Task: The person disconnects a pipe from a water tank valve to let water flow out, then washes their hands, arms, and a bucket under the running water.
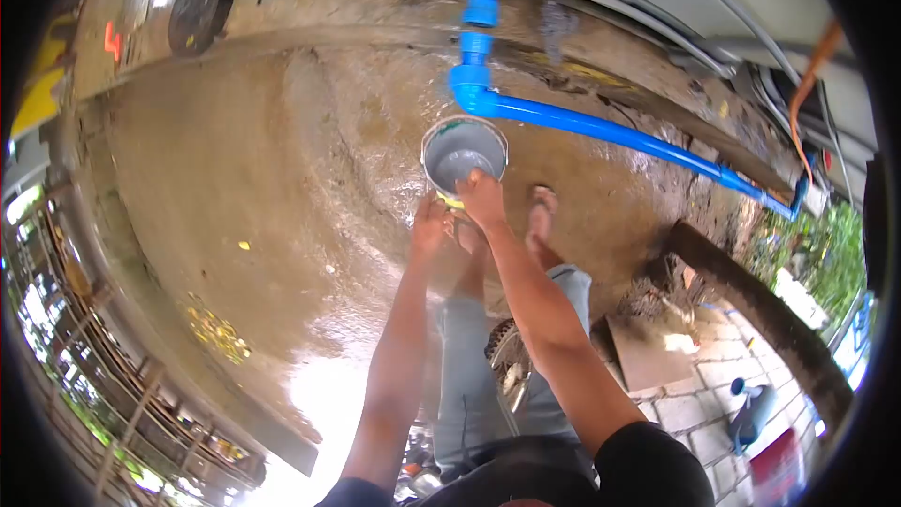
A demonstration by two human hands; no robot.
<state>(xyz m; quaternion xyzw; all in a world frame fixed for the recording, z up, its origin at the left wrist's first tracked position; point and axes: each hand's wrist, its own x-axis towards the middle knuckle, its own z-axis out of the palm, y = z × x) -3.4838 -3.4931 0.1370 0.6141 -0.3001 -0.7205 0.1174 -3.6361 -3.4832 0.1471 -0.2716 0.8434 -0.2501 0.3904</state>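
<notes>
A round grey bucket (462,152) with a thin wire handle is tilted so that I look into its pale inside, where a little wet sheen shows at the bottom. My right hand (482,195) is closed over its near rim. Just below and to the left, my left hand (433,220) has its fingers curled at the bucket's near side; its exact grip is partly hidden. A small yellow strip (450,201) shows between the two hands. Right behind the bucket, a blue pipe elbow (474,94) hangs close to the far rim.
From the elbow a blue pipe (610,134) runs right along a low ledge. Wet brown floor (216,160) spreads to the left, with yellow leaves (219,330) on it. A dark round object (199,14) stands at upper left; a dark beam (760,319) lies at right near paving (694,413).
</notes>
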